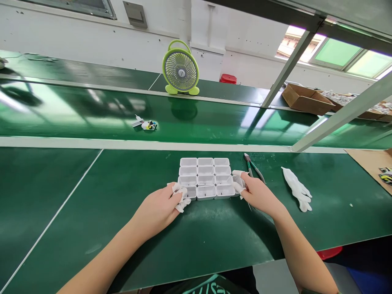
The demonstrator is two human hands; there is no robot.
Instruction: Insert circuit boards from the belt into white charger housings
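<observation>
Several small white open-topped plastic boxes [206,179] stand packed in a grid on the green bench. My left hand [163,204], white finger covers on its fingertips, grips the front left corner of the grid with thumb and fingers closed. At the right side, my right hand [257,192] has its covered thumb and fingers closed around the boxes at that edge, partly hiding them. Small dark marks show inside some of the front boxes. Just behind my right hand lie cutting pliers [254,166] with green handles, the lower part hidden by the hand.
A white glove [297,188] lies to the right on the bench [128,253]. Cardboard [372,167] sits at the right edge. Beyond the ledge are small parts [145,123], a green fan [181,70], a red stool [228,79] and an open carton [306,100]. A slanted metal post [339,114] rises at right.
</observation>
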